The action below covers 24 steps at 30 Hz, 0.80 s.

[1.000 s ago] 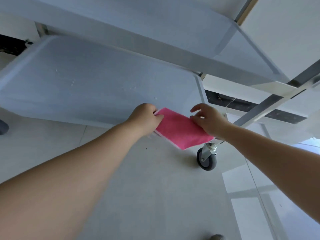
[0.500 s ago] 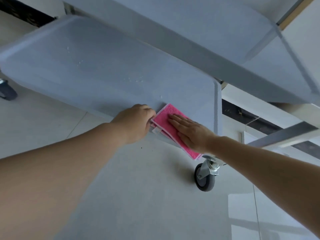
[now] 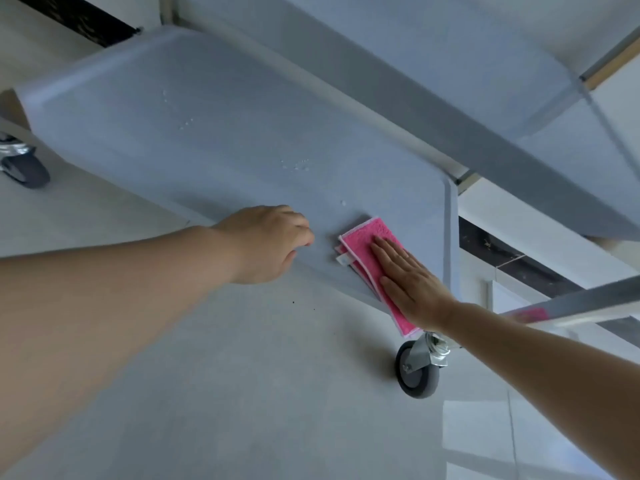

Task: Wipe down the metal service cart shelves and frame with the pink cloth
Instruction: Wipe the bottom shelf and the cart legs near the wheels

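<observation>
Head camera, looking down: the fingers (image 3: 391, 252) of a person's right hand (image 3: 412, 282) lie straight and close together, pressed flat on a folded pink cloth (image 3: 367, 242) at the near right corner of the cart's lower shelf (image 3: 214, 140). Nothing is pinched; the palm and finger pads hold the cloth down by pressure alone, and the cloth's near end hangs past the shelf's front edge beneath the wrist. The right forearm runs in straight from the lower right of the view, wrist roughly level with the shelf.

The cloth looks soft, light and limp, folded into several layers with a pale stitched border and a small white tag at its left side. It would likely bunch or unfold if pushed from one end only, so a flat hand spread across its middle appears the surest hold; the smooth metal should let it slide easily. Scattered water droplets (image 3: 294, 164) farther back on the shelf suggest the surface may be slick in places.

The left hand (image 3: 266, 242) rests at the shelf's front edge, just left of the cloth and not touching it, its fingers curled loosely under with nothing visibly held. Its forearm crosses the view from the left.

An upper shelf (image 3: 433, 57) overhangs the back of the lower one, a slanted frame bar (image 3: 588, 303) passes behind the right forearm, and a caster wheel (image 3: 417, 370) sits on the pale floor (image 3: 242, 393) below the corner.
</observation>
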{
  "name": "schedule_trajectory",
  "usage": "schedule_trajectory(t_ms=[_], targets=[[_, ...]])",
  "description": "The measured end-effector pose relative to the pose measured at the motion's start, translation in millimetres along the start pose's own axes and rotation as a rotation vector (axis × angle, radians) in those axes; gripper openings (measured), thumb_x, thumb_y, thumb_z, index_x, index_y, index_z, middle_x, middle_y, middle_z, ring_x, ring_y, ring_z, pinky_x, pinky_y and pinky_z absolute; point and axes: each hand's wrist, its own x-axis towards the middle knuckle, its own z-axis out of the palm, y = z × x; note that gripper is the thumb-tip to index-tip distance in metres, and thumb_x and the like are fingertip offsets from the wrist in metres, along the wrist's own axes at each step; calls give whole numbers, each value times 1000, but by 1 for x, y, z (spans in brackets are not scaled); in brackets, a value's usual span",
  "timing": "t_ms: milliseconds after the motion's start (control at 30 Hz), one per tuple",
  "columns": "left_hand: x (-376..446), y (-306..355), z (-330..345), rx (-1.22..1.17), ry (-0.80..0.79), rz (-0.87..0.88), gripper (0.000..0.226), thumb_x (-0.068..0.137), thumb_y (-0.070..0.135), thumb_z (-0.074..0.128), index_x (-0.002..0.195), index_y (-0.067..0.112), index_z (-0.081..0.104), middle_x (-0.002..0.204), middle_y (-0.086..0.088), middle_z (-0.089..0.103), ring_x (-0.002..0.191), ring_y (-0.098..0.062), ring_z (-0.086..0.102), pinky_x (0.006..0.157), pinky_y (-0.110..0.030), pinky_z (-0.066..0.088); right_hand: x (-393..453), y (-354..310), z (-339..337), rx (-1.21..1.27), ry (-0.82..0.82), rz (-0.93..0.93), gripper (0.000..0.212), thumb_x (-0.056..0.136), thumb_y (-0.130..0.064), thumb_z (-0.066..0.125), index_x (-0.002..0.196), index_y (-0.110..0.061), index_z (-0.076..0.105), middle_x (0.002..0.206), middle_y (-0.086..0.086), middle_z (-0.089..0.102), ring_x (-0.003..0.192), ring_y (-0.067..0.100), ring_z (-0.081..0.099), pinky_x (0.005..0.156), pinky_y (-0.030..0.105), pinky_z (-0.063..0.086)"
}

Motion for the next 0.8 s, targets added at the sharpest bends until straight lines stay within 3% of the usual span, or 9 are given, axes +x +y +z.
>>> schedule_trajectory(t_ms=[233, 433, 533, 600, 667, 800], targets=[[-6, -11, 21, -227, 168, -42, 26, 88, 19, 47, 111, 15, 59, 117, 0, 58, 110, -22, 48, 84, -39, 47, -22, -10, 4, 49, -36, 354, 52, 100, -40, 19, 142, -30, -10, 153, -11, -12, 140, 1, -16, 114, 21, -6], [3, -23, 44, -183, 292, 93, 26, 88, 21, 48, 105, 9, 63, 113, -4, 62, 105, -26, 53, 84, -38, 46, -11, 3, 7, 50, 39, 393, 54, 98, -42, 21, 144, -26, -4, 155, -6, -5, 142, 5, -9, 116, 24, -3], [4, -26, 50, -160, 368, 115, 35, 88, 27, 37, 98, 10, 66, 106, -3, 65, 97, -25, 56, 78, -37, 49, 1, 20, 9, 75, 62, 467, 54, 100, -34, 26, 147, -19, 4, 157, -1, 0, 144, 11, -3, 118, 29, 1], [3, -27, 53, -155, 370, 133, 38, 90, 30, 34, 102, 12, 64, 109, -2, 63, 100, -24, 54, 82, -37, 47, 14, 32, 9, 64, 83, 528, 53, 101, -30, 26, 148, -15, 6, 157, 2, 2, 144, 12, -1, 116, 24, -1], [2, -29, 53, -170, 372, 155, 31, 91, 26, 44, 109, 10, 62, 113, -5, 62, 105, -26, 54, 88, -37, 46, 27, 44, 10, 48, 92, 569, 53, 101, -30, 24, 148, -13, 6, 157, 2, 2, 144, 12, 0, 113, 22, -2], [-7, -37, 48, -129, 382, 187, 29, 88, 22, 53, 112, 8, 62, 112, -9, 63, 104, -30, 57, 91, -37, 46, 51, 72, 3, 32, 99, 600, 53, 101, -31, 22, 148, -12, 8, 158, 5, 6, 145, 16, 3, 118, 30, 4]])
